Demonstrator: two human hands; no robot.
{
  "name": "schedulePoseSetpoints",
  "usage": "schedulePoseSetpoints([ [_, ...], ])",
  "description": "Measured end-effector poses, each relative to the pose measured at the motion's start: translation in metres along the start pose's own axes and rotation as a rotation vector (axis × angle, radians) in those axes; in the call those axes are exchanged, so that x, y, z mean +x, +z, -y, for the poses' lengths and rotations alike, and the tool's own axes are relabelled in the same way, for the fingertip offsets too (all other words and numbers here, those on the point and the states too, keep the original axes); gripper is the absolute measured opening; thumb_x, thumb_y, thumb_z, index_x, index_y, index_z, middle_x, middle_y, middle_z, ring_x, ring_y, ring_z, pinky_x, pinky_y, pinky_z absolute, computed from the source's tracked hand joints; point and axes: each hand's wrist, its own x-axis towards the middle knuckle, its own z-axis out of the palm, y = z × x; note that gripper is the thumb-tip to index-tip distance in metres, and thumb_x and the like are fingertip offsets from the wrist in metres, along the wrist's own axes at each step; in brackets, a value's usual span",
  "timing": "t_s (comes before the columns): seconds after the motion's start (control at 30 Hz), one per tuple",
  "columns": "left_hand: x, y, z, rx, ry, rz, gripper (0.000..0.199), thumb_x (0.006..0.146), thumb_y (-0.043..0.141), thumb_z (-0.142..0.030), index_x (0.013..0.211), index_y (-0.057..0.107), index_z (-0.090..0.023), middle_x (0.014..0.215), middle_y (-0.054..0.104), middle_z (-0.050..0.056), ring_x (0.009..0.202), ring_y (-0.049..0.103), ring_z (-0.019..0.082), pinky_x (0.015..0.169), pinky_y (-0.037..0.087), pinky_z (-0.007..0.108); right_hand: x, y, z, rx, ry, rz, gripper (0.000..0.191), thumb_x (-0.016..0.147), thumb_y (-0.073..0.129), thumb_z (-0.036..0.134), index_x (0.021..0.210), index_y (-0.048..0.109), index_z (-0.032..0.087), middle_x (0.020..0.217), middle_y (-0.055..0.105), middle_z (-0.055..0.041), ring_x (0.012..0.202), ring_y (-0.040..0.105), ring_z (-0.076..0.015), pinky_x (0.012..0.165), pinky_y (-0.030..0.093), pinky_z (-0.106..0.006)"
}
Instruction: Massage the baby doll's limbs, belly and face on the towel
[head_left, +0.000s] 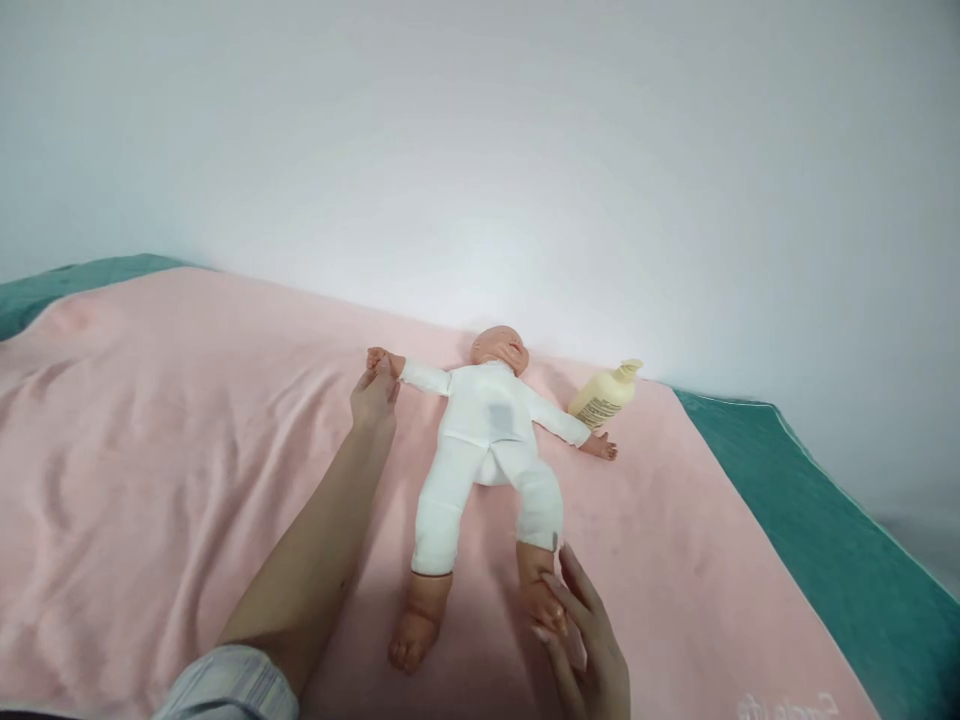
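Left hand (pixel 374 396) pinches the baby doll's (pixel 491 405) hand — right hand (pixel 589 645), half-open, touches its foot (pixel 545 606).

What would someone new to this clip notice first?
The doll in white, lying face up mid-picture on the pink blanket, limbs spread. Next, the left hand at its raised-out arm and the right hand at a foot. Then the pale yellow pump bottle beyond its other arm.

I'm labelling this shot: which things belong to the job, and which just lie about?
Job:
doll, its hand held by the left hand, its foot at the right hand
pink blanket, beneath

Apparently lying about:
pump bottle, untouched
green cloth
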Motion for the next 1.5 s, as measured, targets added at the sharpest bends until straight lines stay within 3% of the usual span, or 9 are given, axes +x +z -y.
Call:
schedulePoseSetpoints([
  [0.2,0.009,-0.004,0.008,-0.110,-0.161,-0.166,0.014,0.092,0.059,-0.029,0.080,0.056,-0.022,0.083,0.064,0.003,0.092,0.067,0.014,0.085,0.056,0.025,-0.022,0.019,-0.007,-0.022,-0.060,-0.002,0.041,0.093,0.049,0.026,0.134,0.052,0.032,0.144,0.048,-0.0037,0.123,0.056,-0.0240,0.092,0.057,-0.032],
  [0.43,0.011,-0.004,0.009,-0.138,-0.158,-0.176,0.014,0.091,0.061,-0.030,0.080,0.057,-0.021,0.080,0.063,0.004,0.092,0.067,0.015,0.085,0.056,0.027,-0.025,0.025,-0.008,-0.030,-0.087,-0.023,0.040,0.093,0.051,0.025,0.132,0.054,0.030,0.139,0.054,-0.0053,0.117,0.061,-0.0232,0.090,0.057,-0.032],
  [0.53,0.004,-0.002,0.007,-0.045,-0.016,-0.085,0.005,0.087,0.065,-0.024,0.089,0.062,-0.021,0.088,0.066,0.003,0.098,0.066,0.014,0.093,0.053,0.028,-0.022,0.020,-0.009,-0.042,-0.072,-0.025,0.042,0.094,0.048,0.026,0.136,0.050,0.030,0.141,0.052,-0.0053,0.120,0.059,-0.0235,0.092,0.056,-0.032],
  [0.7,-0.013,0.010,-0.002,0.101,0.246,0.019,0.024,0.076,0.074,-0.023,0.099,0.068,-0.018,0.108,0.069,0.008,0.111,0.062,0.018,0.103,0.045,0.033,0.007,0.007,-0.005,-0.013,0.001,-0.042,0.045,0.095,0.043,0.021,0.140,0.045,0.029,0.142,0.051,-0.0051,0.124,0.055,-0.0227,0.095,0.055,-0.034],
  [0.77,-0.023,0.016,-0.005,0.174,0.315,0.108,0.032,0.071,0.077,-0.026,0.100,0.069,-0.016,0.108,0.070,0.009,0.110,0.062,0.023,0.101,0.047,0.038,0.026,0.006,-0.002,0.012,0.021,-0.084,0.045,0.095,0.044,0.020,0.139,0.046,0.029,0.140,0.053,-0.0052,0.124,0.055,-0.0222,0.095,0.055,-0.035],
  [0.83,-0.033,0.021,-0.007,0.251,0.399,0.276,0.034,0.069,0.078,-0.029,0.100,0.070,-0.015,0.107,0.071,0.009,0.108,0.064,0.026,0.099,0.049,0.042,0.046,0.007,0.001,0.050,0.001,-0.133,0.043,0.095,0.045,0.021,0.137,0.047,0.028,0.138,0.055,-0.0053,0.125,0.055,-0.0223,0.095,0.055,-0.036],
  [1.13,-0.050,0.027,0.007,0.780,0.771,0.974,0.022,0.073,0.073,-0.019,0.094,0.075,-0.023,0.107,0.073,0.005,0.115,0.059,0.026,0.103,0.043,0.044,0.104,0.023,0.011,0.124,0.109,-0.204,0.043,0.096,0.046,0.032,0.139,0.046,0.028,0.136,0.057,-0.0064,0.125,0.055,-0.0233,0.094,0.055,-0.037],
  [1.27,-0.052,0.028,0.008,0.977,0.897,1.101,0.022,0.077,0.068,-0.014,0.095,0.074,-0.025,0.109,0.072,0.002,0.120,0.056,0.025,0.105,0.039,0.046,0.110,0.028,0.011,0.153,0.115,-0.205,0.043,0.096,0.046,0.034,0.139,0.046,0.029,0.137,0.056,-0.0062,0.126,0.054,-0.0231,0.094,0.055,-0.038],
  [1.5,-0.054,0.029,0.006,1.042,0.929,1.135,0.019,0.078,0.068,-0.016,0.094,0.074,-0.025,0.109,0.072,0.001,0.120,0.056,0.024,0.106,0.039,0.044,0.109,0.027,0.010,0.160,0.107,-0.199,0.043,0.096,0.046,0.033,0.139,0.046,0.029,0.137,0.056,-0.0067,0.126,0.054,-0.0238,0.096,0.054,-0.039],
])
